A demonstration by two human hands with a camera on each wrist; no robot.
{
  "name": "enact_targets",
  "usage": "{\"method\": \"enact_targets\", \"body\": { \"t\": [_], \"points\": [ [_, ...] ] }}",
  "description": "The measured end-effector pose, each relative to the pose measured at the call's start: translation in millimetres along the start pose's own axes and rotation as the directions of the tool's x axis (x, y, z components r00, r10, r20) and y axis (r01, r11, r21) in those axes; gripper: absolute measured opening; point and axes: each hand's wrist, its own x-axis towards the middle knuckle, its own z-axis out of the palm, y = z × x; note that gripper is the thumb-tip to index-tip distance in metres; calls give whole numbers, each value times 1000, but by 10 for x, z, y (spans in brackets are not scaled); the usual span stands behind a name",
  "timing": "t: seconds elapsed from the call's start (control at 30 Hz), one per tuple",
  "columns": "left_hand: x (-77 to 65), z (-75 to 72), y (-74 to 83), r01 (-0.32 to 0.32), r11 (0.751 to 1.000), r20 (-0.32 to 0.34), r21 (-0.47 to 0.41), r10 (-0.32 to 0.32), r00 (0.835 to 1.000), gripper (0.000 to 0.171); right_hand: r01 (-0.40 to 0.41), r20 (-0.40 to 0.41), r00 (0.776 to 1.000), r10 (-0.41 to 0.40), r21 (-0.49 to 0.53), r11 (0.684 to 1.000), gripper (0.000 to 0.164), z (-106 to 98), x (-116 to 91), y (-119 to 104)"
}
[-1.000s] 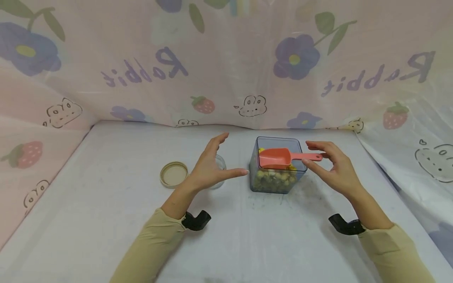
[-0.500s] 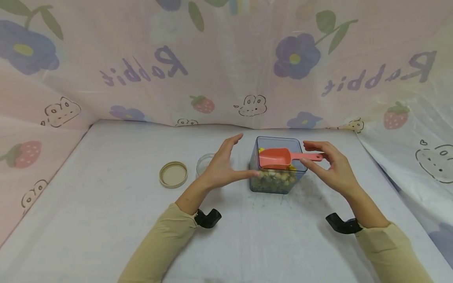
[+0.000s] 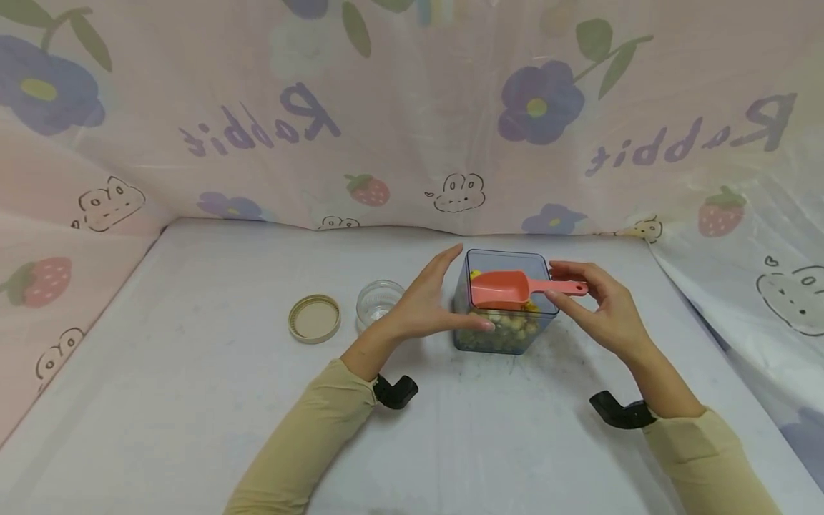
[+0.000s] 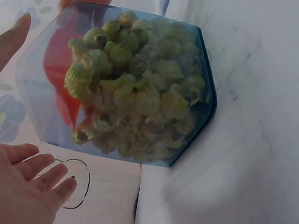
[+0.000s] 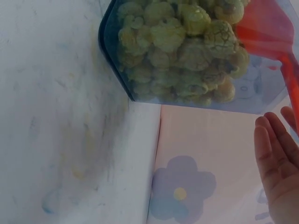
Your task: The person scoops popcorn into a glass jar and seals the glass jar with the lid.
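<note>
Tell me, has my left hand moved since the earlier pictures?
Yes. In the head view, the left hand has moved right, toward the unmoved square container, uncovering more of the clear jar.

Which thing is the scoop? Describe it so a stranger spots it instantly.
On the white table, find the bluish square container. The scoop lies on the popcorn inside, its handle jutting out past one side. Unlike the pale lid and clear jar nearby, it's coral.
</note>
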Motion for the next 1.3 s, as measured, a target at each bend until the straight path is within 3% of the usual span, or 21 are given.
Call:
{"method": "enact_targets", "body": {
  "t": [0.3,0.7,0.93,1.3],
  "points": [
    [53,65,8,-3,1000,27,3,3,1000,117,40,-15,999,-40,32,999,47,18,-1,41],
    [122,98,8,-32,999,7,-37,32,999,110,23,-19,1000,-22,68,997,46,38,-14,28],
    [167,96,-7,-38,997,14,-64,39,999,107,65,-30,998,-61,129,990,43,33,-10,66],
    [211,108,-26,-40,989,33,-145,45,998,107,15,-54,999,-2,234,972,29,34,9,41]
  ]
}}
